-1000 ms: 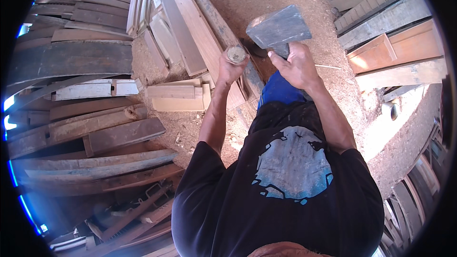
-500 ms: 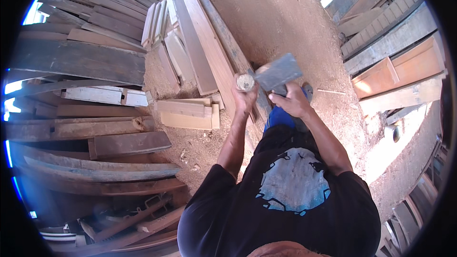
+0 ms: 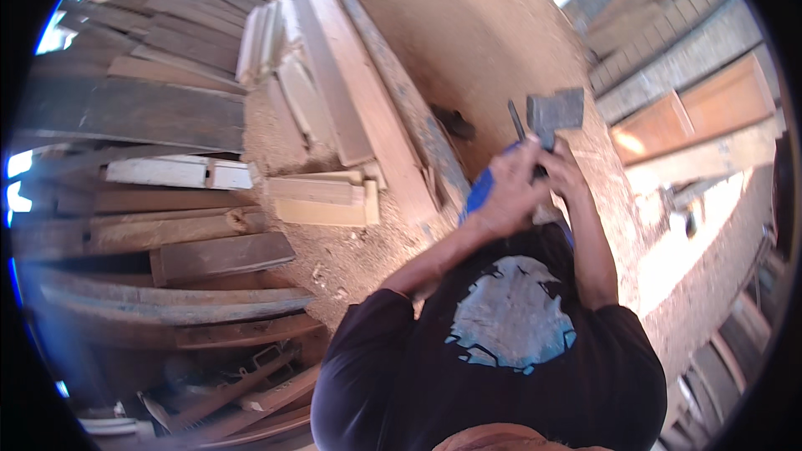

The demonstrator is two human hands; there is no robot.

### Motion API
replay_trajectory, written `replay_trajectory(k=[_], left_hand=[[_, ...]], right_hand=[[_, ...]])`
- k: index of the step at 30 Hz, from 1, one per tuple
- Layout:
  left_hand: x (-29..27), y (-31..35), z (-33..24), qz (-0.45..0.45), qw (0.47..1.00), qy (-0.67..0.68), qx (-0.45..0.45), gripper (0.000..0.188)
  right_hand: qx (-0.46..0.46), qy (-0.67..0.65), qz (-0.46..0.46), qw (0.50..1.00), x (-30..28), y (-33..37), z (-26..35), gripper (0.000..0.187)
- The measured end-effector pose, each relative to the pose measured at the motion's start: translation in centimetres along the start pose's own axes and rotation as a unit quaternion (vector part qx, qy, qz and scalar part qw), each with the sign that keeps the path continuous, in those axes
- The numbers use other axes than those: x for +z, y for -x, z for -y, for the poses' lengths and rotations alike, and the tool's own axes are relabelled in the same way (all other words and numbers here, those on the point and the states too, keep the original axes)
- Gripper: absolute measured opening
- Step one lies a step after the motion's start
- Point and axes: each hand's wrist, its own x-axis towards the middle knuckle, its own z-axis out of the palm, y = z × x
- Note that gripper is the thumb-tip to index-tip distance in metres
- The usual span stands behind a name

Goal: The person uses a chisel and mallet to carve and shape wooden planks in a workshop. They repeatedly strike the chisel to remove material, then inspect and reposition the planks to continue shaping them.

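In front of my knees both hands come together on a tool with a broad, flat, dark-grey rectangular metal head (image 3: 557,110). My right hand (image 3: 564,169) closes round it just below the head. Against it from the left presses my left hand (image 3: 508,194), its fingers bent over the lower part of the tool and blurred by motion. A thin dark rod (image 3: 516,119) sticks up beside the left fingertips; what holds its lower end is hidden. The fingers also cover the tool's handle.
Long planks (image 3: 368,75) lie to the left, with short pale boards (image 3: 322,198) beside them on sawdust. Stacked old timber (image 3: 134,117) fills the far left. More boards (image 3: 693,129) lean along the right. A small dark object (image 3: 455,123) rests on the ground ahead.
My left hand has moved right to meet the right hand; the round pale-ended piece it held is out of sight. The metal head has swung right and turned upright.
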Motion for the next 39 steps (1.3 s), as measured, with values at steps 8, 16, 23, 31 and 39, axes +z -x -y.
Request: replay_trajectory(k=[8,16,23,31,39], left_hand=[[-3.7,6.0,15.3,0.163,0.755,-0.202,-0.602,0.106],[1.2,9.8,19.3,0.208,0.683,-0.225,-0.663,0.118],[0.0,10.3,19.0,0.223,0.725,-0.214,-0.616,0.108],[-2.4,9.7,20.4,0.229,0.696,-0.140,-0.665,0.098],[-1.0,8.3,23.6,0.136,0.651,-0.116,-0.737,0.090]], right_hand=[[-0.005,-0.098,-0.030,0.995,-5.9,-0.1,5.6,0.062],[0.140,0.077,-0.146,0.976,-15.4,-6.6,-4.8,0.035],[0.327,0.295,0.006,0.898,-22.2,-6.3,-10.2,0.038],[0.473,0.353,0.025,0.807,-28.7,-3.7,-11.7,0.040],[0.405,0.386,0.109,0.821,-31.2,-11.6,-6.8,0.059]])
